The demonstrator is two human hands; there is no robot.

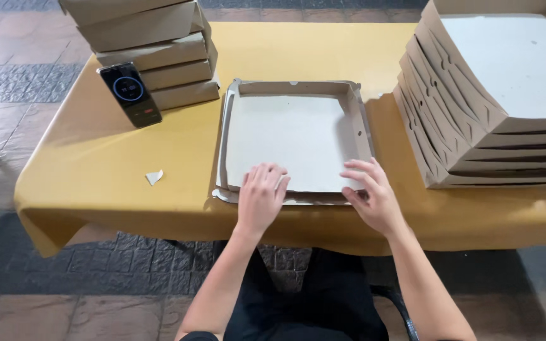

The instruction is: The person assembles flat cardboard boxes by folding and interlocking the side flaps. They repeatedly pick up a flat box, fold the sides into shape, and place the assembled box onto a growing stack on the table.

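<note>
Right now both my hands rest flat on the near edge of a half-folded cardboard box [295, 136] that lies in the middle of the yellow table [96, 164]. My left hand [260, 196] lies palm down on the near left part of the box, fingers stretched forward and close together, gripping nothing. My right hand [371, 192] sits on the near right corner, fingers spread a little and pointing left and away, pressing on the cardboard rather than closing around it. The box's far and side walls stand up, while its near flap lies flat under my hands.

To the far left stands a stack of closed boxes [153, 50], with a dark phone [129, 93] leaning against its near side. A small scrap of paper [154, 177] lies on the tablecloth, left of the box. On the right a tall stack of open folded boxes [494, 101] leans toward me, just beside the box I work on.
</note>
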